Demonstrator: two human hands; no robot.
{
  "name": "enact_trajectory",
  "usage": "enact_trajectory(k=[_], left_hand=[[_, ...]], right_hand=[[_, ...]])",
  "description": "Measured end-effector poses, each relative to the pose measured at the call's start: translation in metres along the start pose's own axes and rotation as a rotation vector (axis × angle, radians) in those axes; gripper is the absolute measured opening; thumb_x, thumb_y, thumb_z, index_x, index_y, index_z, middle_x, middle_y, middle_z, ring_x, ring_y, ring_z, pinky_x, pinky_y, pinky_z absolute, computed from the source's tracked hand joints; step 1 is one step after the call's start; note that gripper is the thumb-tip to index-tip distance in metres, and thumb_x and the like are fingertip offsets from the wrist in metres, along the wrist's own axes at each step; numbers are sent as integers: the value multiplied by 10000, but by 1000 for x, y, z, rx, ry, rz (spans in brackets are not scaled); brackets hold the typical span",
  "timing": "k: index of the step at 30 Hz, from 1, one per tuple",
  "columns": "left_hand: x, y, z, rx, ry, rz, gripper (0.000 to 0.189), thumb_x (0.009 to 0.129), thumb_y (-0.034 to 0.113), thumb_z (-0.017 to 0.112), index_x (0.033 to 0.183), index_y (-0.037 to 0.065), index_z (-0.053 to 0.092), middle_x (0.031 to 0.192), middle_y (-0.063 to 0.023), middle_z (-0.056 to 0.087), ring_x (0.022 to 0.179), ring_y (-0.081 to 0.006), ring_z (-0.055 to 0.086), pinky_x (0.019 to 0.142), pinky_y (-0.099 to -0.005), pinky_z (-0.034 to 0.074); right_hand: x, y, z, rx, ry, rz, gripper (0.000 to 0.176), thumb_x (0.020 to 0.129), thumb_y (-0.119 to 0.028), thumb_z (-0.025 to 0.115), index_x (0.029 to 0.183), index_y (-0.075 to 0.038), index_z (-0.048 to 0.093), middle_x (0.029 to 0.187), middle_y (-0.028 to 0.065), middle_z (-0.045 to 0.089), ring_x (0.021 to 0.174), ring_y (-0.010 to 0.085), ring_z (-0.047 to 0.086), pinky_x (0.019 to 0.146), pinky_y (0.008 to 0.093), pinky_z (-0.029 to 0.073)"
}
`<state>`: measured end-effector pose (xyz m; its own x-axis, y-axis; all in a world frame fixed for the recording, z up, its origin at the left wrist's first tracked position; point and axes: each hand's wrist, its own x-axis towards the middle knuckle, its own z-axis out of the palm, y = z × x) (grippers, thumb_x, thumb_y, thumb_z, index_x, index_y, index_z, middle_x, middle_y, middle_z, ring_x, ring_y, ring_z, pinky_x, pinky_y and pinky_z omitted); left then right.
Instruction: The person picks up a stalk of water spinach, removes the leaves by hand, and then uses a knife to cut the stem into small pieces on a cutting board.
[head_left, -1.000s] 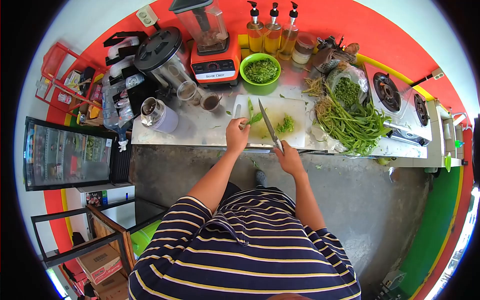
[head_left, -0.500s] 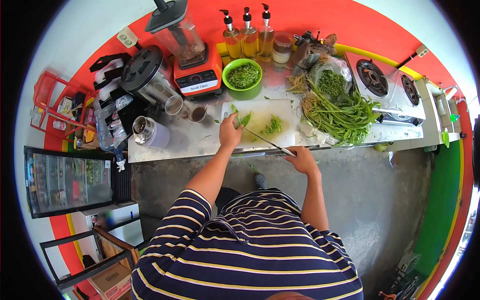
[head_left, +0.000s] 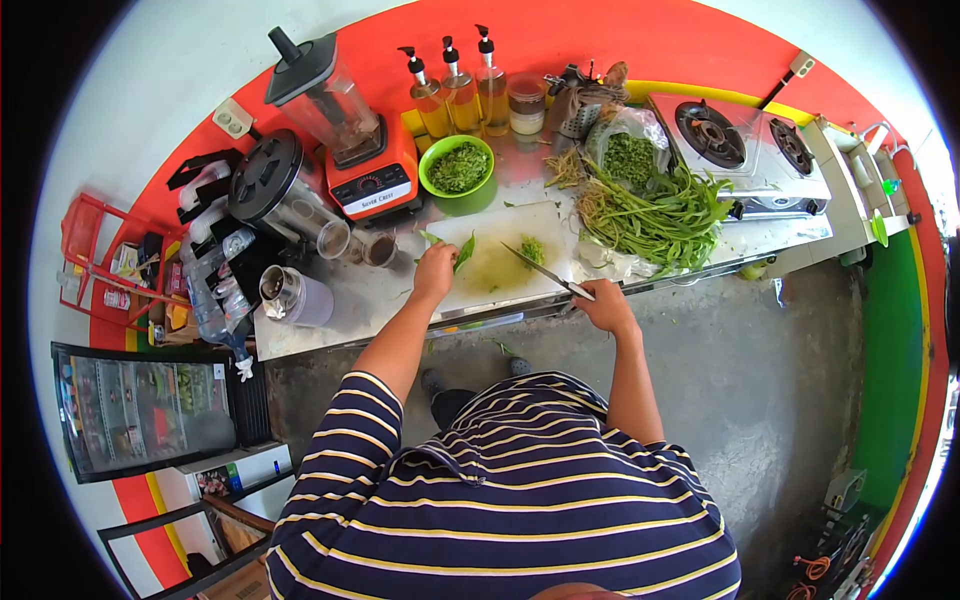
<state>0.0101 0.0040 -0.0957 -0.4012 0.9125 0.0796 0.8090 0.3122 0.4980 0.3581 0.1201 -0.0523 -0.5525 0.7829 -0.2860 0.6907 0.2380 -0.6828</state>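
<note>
My left hand [head_left: 435, 270] is closed around some green leaves [head_left: 465, 252] at the left edge of a white cutting board [head_left: 500, 225]. In my right hand [head_left: 604, 307] is a knife [head_left: 543, 268], gripped by its handle, with the blade slanting up and left over the board. A small pile of chopped greens [head_left: 532, 250] lies beside the blade, toward the board's right side. Right of the board, a large heap of leafy green stems [head_left: 665, 220] rests on the counter. A green bowl [head_left: 457, 195] behind the board holds chopped greens.
A red blender [head_left: 372, 185] and a grey-lidded appliance [head_left: 280, 180] stand at the back left. Pump bottles [head_left: 460, 100] line the wall. A bag of chopped greens [head_left: 630, 160] sits behind the stems. The gas stove [head_left: 750, 150] is at the right, a metal-topped container [head_left: 295, 297] at the left.
The knife has moved away from the leaves in my left hand toward the chopped pile. My left hand now sits at the board's left edge. The whole view has shifted and tilted.
</note>
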Motion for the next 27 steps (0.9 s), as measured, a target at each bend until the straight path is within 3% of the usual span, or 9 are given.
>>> enact_trajectory(k=[5,11,13,16,21,23,27], left_hand=[[5,4,-8,71,1,26,129,829,53,690,948,75,734,981,-133,656,921,-343,641,817,-439,521],[11,31,-33,142,144,297,92,867,115,670,936,95,727,953,-64,652,939,-300,625,805,-424,526],[12,41,-32,74,32,427,100,870,112,667,946,89,728,938,-57,645,941,-295,626,801,-414,526],[10,53,-15,37,-80,460,100,870,113,669,943,80,730,939,-68,643,940,-301,624,797,-403,524],[5,64,23,-70,-42,297,117,859,116,689,949,63,741,944,-83,641,948,-302,623,827,-412,508],[-2,66,32,-127,-2,219,186,850,109,700,1023,52,738,995,-98,656,996,-310,613,864,-408,499],[-20,68,32,-135,127,262,281,839,99,710,1115,46,716,1074,-113,665,1060,-322,595,913,-410,482]], right_hand=[[-3,-3,-2,55,19,-49,330,807,-242,755,1065,-38,740,927,247,703,916,412,672,817,444,515],[1,-9,2,120,25,-85,301,838,-225,733,1052,-13,729,906,244,702,847,401,673,775,432,505],[3,-12,8,137,15,-90,297,851,-219,722,1047,3,721,903,244,702,832,396,674,768,430,503],[11,-14,22,189,-41,-13,305,871,-206,700,1042,46,693,892,250,699,815,390,674,760,426,503],[20,-17,53,201,6,-25,361,889,-274,669,1013,65,671,856,281,683,840,429,673,759,469,513],[17,-28,56,180,11,-34,355,890,-284,663,991,57,671,858,284,682,846,443,669,761,485,513],[10,-53,54,92,12,-70,334,903,-299,643,955,30,662,870,283,687,844,475,662,768,527,516]])
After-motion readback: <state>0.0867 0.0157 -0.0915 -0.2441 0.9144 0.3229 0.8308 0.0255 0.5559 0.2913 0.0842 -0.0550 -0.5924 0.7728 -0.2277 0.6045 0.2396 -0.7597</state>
